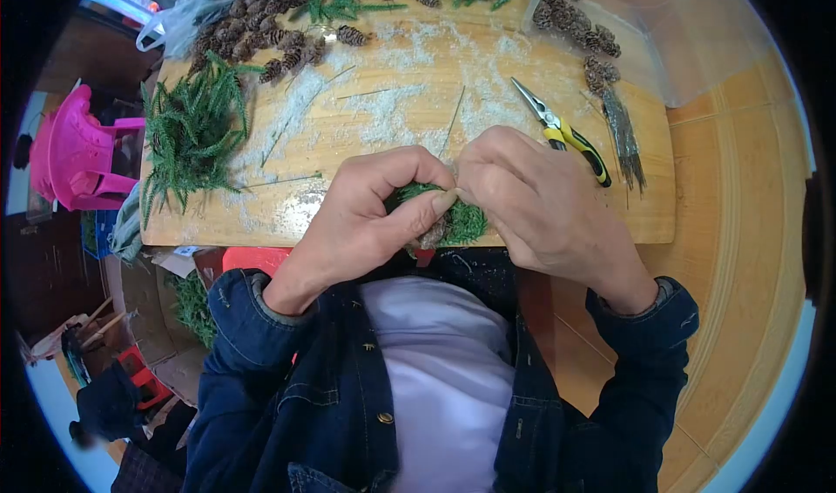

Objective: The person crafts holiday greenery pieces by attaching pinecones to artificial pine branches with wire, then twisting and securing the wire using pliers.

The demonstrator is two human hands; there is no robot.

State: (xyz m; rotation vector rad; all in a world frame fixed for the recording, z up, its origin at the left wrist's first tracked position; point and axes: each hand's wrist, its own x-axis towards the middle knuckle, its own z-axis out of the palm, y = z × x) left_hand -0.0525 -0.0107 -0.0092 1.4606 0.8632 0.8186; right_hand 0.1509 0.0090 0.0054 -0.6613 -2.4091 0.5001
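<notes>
At the front edge of the wooden table (383, 118), my left hand (370, 205) is closed round a small bunch of green artificial pine sprigs (468, 223). A brownish clump, perhaps a pine cone, shows at the lower side of the bunch. My right hand (535, 201) is pinched at the tip of my left thumb, right above the greenery. What its fingertips grip is too small or hidden to make out. Just beyond my right hand lie yellow-and-black long-nose pliers (557, 127).
Pine cones (270, 23) are heaped at the back left, above a pile of green sprigs (196, 127). At right lie more cones (575, 23), a bundle of thin wires (623, 140) and a clear plastic bin (644, 23). White flakes and loose wires litter the tabletop. A pink chair (78, 153) stands left.
</notes>
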